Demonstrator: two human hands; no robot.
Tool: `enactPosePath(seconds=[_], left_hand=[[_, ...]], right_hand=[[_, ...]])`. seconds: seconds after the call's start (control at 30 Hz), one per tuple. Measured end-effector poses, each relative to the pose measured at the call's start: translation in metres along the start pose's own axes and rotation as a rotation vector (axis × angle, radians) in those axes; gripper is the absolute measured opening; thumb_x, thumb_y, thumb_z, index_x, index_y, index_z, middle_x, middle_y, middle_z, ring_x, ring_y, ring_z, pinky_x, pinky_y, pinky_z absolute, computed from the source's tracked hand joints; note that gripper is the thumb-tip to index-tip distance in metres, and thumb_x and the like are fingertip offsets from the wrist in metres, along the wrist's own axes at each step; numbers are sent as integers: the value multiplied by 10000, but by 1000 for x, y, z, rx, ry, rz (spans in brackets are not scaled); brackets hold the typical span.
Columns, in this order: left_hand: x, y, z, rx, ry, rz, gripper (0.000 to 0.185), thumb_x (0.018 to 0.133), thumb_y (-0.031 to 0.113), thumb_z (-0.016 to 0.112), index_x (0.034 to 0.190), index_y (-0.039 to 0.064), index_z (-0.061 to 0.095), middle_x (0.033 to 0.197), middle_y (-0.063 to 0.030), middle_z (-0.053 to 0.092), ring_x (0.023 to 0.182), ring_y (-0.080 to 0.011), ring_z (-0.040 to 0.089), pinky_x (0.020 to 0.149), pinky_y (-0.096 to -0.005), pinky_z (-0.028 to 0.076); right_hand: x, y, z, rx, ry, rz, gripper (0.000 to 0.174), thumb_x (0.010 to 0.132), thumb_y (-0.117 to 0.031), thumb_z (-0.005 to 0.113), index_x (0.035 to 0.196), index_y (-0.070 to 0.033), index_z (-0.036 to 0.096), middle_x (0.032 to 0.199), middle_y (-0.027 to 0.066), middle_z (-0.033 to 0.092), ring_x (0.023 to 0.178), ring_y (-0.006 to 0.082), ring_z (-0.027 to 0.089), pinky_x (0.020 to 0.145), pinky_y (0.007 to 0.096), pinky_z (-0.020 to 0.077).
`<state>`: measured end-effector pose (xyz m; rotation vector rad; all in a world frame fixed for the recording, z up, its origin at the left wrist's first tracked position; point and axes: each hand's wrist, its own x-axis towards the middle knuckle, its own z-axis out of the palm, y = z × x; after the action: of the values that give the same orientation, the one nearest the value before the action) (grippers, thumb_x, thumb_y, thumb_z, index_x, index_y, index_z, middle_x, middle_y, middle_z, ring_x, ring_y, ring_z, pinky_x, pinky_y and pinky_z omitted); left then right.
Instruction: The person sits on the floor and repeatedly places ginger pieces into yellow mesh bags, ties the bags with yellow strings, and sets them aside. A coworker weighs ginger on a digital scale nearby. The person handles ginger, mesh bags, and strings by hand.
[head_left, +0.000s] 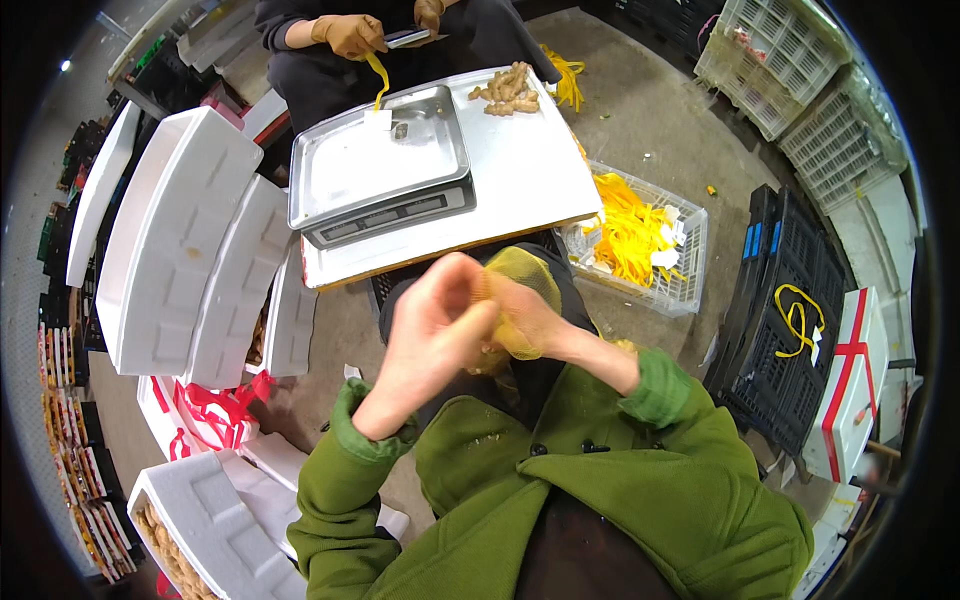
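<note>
A yellow mesh bag (534, 271) is bunched between my two hands above my lap. My left hand (431, 337) has its thumb and fingers curled onto the gathered mesh, blurred by motion. My right hand (529, 315) grips the same netting, part of which lies over its fingers. Under the hands, brownish lumps (487, 361) show, mostly hidden. Just beyond my knees stands a white-topped table (525, 176) bearing a digital scale (386, 214) with a metal pan. A tag (378, 120) on a yellow strip rests in the pan. Pieces of ginger root (510, 91) lie on the table's far corner.
Right of the table, a plastic crate (694, 262) holds yellow mesh bags (634, 225) with white tags. White foam boxes (176, 240) stand at left; another (232, 517) holds ginger. Black folded crates (787, 322) stand at right. Opposite, a gloved person (349, 34) holds a phone (407, 37).
</note>
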<state>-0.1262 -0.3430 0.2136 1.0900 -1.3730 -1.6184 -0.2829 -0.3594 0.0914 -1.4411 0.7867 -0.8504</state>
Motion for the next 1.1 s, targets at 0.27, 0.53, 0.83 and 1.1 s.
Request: enactPosePath(seconds=[0.27,0.53,0.83,1.1], left_hand=[[-26,-2,-35,5,263,314,100,943,38,546,1040,18,560,893,-29,622,813,-74,571,709,-216,450],[-41,-61,-61,422,53,166,485,813,171,703,1243,13,545,1222,-101,589,1164,-218,546,973,-340,428],[-26,-103,-11,0,-272,-64,180,990,159,563,1061,-1,604,916,-21,614,816,-107,572,735,-253,475],[-24,-123,-7,363,-92,248,114,914,91,598,980,-1,604,919,-115,602,877,-262,594,773,-352,481]], right_hand=[[-1,-76,22,301,5,-56,161,971,-162,515,866,-40,503,741,5,462,705,69,460,640,227,406],[9,-72,25,340,14,-137,445,1045,-435,365,824,-73,502,636,-45,412,504,27,349,450,196,268],[5,-74,17,356,-34,-39,445,1040,-416,410,774,-73,505,599,-44,403,482,38,324,425,206,252],[-32,-43,-12,-1116,-94,-484,209,836,-256,656,823,-80,545,705,69,537,645,274,571,576,367,482]])
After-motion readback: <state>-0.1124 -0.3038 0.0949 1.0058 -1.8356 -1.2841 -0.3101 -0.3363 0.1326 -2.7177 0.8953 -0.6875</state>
